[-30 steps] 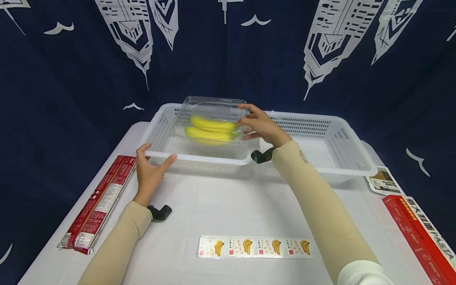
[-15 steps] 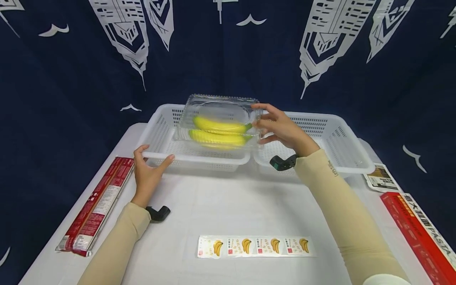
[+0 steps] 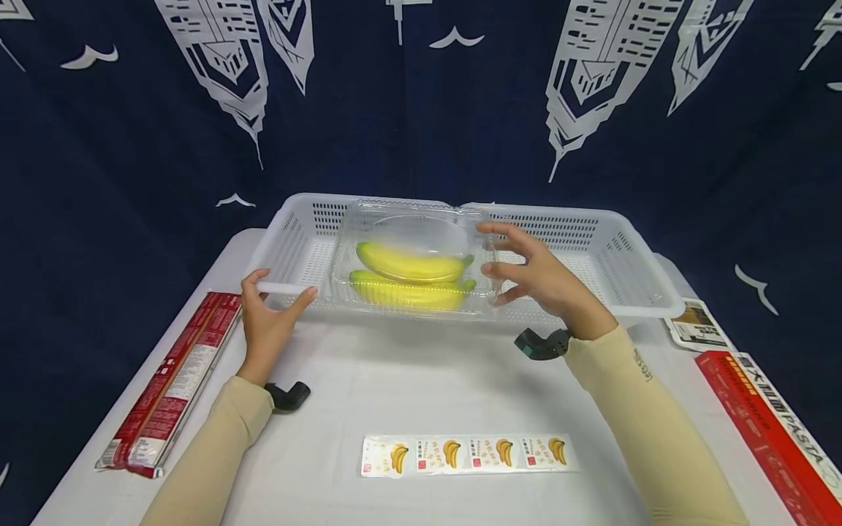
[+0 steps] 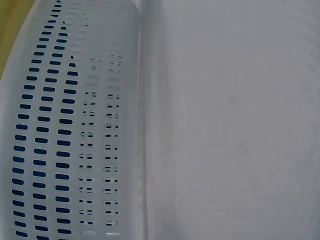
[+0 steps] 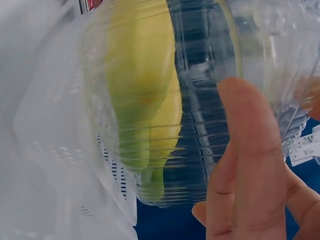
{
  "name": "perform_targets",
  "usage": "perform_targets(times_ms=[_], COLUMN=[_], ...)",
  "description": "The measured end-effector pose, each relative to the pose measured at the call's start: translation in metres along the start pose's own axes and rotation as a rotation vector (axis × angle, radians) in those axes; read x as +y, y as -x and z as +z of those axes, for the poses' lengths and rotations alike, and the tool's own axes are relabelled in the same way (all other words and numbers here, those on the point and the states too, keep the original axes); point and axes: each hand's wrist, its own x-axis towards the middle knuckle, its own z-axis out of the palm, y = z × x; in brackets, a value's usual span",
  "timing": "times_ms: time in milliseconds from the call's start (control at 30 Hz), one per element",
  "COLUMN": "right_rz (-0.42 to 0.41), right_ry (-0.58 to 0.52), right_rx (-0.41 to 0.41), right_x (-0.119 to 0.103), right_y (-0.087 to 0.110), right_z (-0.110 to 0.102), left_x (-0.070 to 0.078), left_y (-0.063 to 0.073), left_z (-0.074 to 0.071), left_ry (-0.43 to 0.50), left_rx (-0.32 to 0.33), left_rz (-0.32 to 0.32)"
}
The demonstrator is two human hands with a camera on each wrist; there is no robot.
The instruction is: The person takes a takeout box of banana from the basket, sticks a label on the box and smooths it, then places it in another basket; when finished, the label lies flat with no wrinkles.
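Right hand (image 3: 542, 279): fingers grasped the right end of a clear box (image 3: 421, 228), two of them reaching toward its far corner and another lower along that end. The right-wrist view showed a finger across the ridged, transparent end wall. Inside the box lay two bananas (image 3: 414, 292), yellow with green ends, one behind the other, stems toward the right hand.

Box position: in front of the left basket (image 3: 292, 241), its body covering the right part of that basket in the head view and reaching across to the right basket (image 3: 641, 270). Contact between box and basket rim could not be determined.

Left hand (image 3: 271, 321): fingers gripped the near rim of the left basket close to its left corner, thumb spread to the right along the rim. The left-wrist view held mainly slotted white basket wall beside white cloth.

Surroundings: both baskets were white, perforated, side by side at the back of the white-covered counter (image 3: 427, 387). A long red packet (image 3: 171, 383) lay at the left edge. A strip of banana stickers (image 3: 468, 454) lay near the front. At right lay a red box lettered PASTA (image 3: 776, 431), with a small flat packet (image 3: 697, 326) just behind it. A dark blue printed curtain (image 3: 395, 109) hung behind.
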Motion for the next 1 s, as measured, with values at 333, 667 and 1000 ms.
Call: perform_targets(times_ms=[333, 667, 1000], right_rz=[-0.021, -0.109, -0.116], right_ry=[0.001, -0.078, -0.129], right_rx=[0.016, -0.011, -0.032], right_x=[0.01, 0.031, 0.068], right_y=[0.042, 0.083, 0.113], right_z=[0.006, 0.005, 0.003], left_x=[0.0, -0.002, 0.0], left_y=[0.001, 0.0, 0.001], left_z=[0.001, 0.001, 0.001], left_ry=[-0.003, 0.008, 0.005], left_rx=[-0.006, -0.007, -0.015], left_rz=[-0.009, 0.0, -0.019])
